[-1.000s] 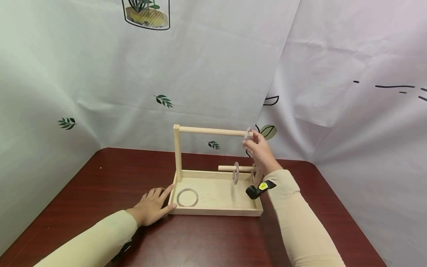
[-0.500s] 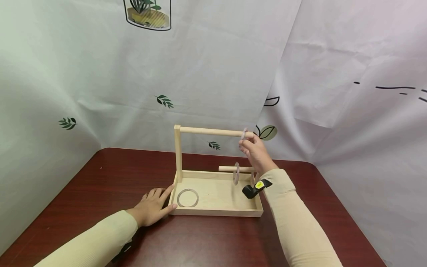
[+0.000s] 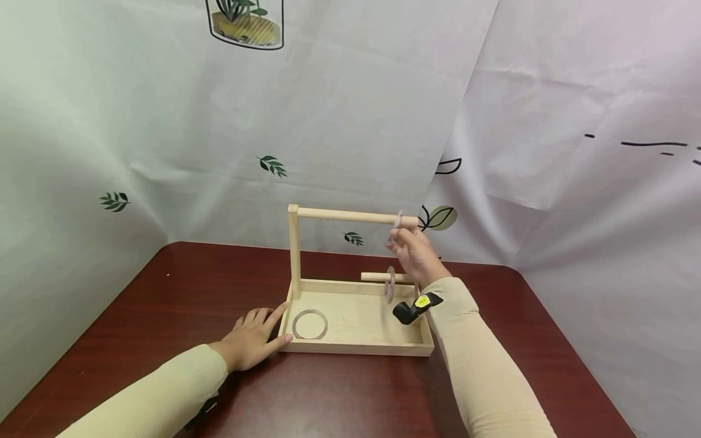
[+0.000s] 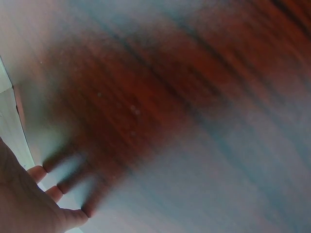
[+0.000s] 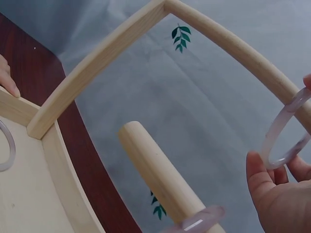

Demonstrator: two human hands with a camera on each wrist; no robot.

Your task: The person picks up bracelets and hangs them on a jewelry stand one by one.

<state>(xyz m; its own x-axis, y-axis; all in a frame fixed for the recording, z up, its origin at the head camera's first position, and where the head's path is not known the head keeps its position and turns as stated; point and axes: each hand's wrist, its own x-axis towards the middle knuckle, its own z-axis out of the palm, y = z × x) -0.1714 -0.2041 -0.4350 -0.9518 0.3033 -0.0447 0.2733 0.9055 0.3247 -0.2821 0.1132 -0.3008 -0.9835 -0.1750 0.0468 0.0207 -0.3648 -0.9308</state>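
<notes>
A pale lilac bangle encircles the upper wooden rod near its right end. My right hand pinches the lower part of this bangle, thumb on one side and fingers on the other in the right wrist view. Below, a second bangle hangs on the shorter lower rod. Flat on the floor of the wooden tray, at its left, lies another bangle. My left hand rests with spread fingers against the tray's left edge.
A wooden post rises at the tray's back left corner and carries the upper rod. The stand sits on a dark red wood table. Behind it hangs a white printed cloth. My right forearm covers the tray's right end.
My right hand has moved slightly left, bringing its bangle from the upper rod's tip further along the rod. The left hand stays at the tray's edge.
</notes>
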